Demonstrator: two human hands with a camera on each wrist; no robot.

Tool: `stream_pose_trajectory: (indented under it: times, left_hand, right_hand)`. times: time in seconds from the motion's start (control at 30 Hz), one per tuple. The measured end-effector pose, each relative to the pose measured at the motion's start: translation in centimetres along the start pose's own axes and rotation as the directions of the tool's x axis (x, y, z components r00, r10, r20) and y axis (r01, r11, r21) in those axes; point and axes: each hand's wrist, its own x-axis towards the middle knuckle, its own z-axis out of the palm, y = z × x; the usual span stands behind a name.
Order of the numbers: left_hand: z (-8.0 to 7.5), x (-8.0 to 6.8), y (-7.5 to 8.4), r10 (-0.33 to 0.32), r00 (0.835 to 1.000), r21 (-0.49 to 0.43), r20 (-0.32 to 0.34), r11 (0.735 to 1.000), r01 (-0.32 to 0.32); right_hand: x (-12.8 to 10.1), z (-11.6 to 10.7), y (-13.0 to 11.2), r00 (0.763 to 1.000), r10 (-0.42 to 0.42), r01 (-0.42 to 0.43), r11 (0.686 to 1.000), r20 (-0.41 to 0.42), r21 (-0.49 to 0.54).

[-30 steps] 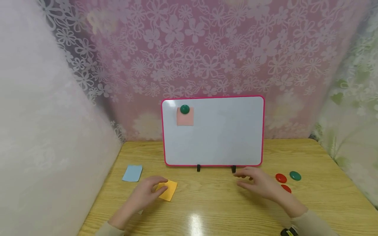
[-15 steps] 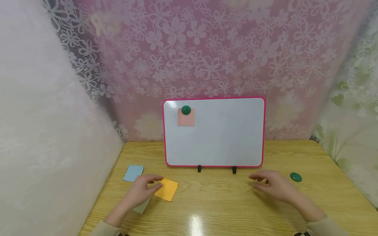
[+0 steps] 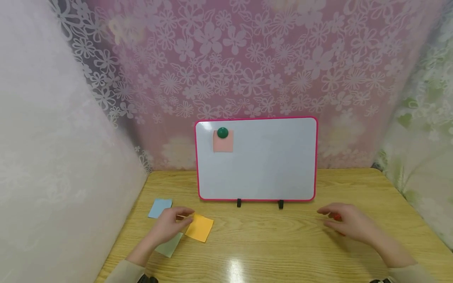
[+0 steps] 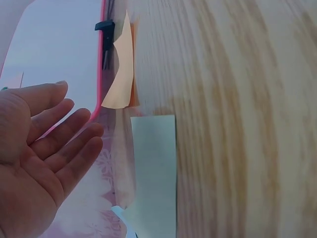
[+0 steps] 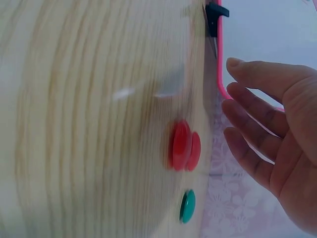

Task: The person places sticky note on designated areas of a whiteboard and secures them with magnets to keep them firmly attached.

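My left hand [image 3: 166,228], its fingers relaxed and holding nothing, hovers by the left edge of an orange sticky note [image 3: 201,228]. A pale green note [image 4: 154,173] lies on the table under that hand, and a blue note [image 3: 159,207] lies just beyond it. On the right, my empty right hand [image 3: 350,224] hangs over two red round magnets, mostly covering them in the head view. The right wrist view shows the nearer red magnet [image 5: 182,145], the farther red magnet [image 5: 195,151] and a green magnet [image 5: 188,206] beside them, all apart from the loosely bent fingers.
A pink-framed whiteboard [image 3: 269,165] stands upright on black feet [image 3: 281,204] at the back of the wooden table [image 3: 255,243]. On its upper left, a green magnet [image 3: 222,133] holds a pink note [image 3: 223,145]. Floral curtains surround the table.
My right hand has moved right, from near the board's foot to over the red magnets. My left hand has drawn slightly left, uncovering more of the orange and pale green notes.
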Motion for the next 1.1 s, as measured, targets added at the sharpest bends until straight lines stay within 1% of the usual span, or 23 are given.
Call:
stream_pose_trajectory:
  times: [0.07, 0.17, 0.33, 0.43, 0.6, 0.8, 0.97, 1.1]
  left_hand:
    - [0.0, 0.1, -0.2, -0.011, 1.000, 0.010, -0.001, 1.000, 0.011]
    - [0.1, 0.3, -0.4, -0.023, 1.000, 0.020, 0.002, 1.000, 0.023]
    - [0.2, 0.5, -0.6, -0.052, 0.999, 0.043, 0.015, 0.998, 0.051]
    - [0.2, 0.7, -0.6, -0.060, 0.998, 0.058, 0.012, 0.997, 0.059]
    - [0.3, 1.0, -0.4, -0.054, 0.999, 0.094, -0.003, 0.994, 0.054]
    - [0.5, 1.3, -0.5, -0.066, 0.998, 0.120, -0.014, 0.990, 0.067]
    - [0.7, 1.6, -0.8, -0.084, 0.996, 0.144, -0.018, 0.986, 0.086]
    - [0.9, 1.8, -0.8, -0.112, 0.993, 0.161, -0.020, 0.980, 0.114]
  right_hand:
    - [-0.3, -0.4, 0.5, 1.000, 0.001, -0.001, 1.000, 0.005, -0.005]
    - [-0.8, -1.0, 1.2, 0.998, 0.027, -0.027, 1.000, 0.055, 0.010]
    - [-1.5, -1.9, 2.1, 0.990, 0.075, -0.073, 0.997, 0.122, -0.022]
    - [-1.9, -2.2, 2.4, 0.986, 0.094, -0.088, 0.995, 0.137, -0.048]
    - [-2.3, -2.5, 2.9, 0.985, 0.102, -0.090, 0.992, 0.143, -0.083]
    - [-2.3, -2.7, 2.9, 0.968, 0.169, -0.144, 0.980, 0.188, -0.139]
    - [-2.3, -2.6, 3.0, 0.953, 0.188, -0.159, 0.977, 0.236, -0.139]
    - [-2.4, -2.5, 3.1, 0.950, 0.183, -0.155, 0.980, 0.255, -0.123]
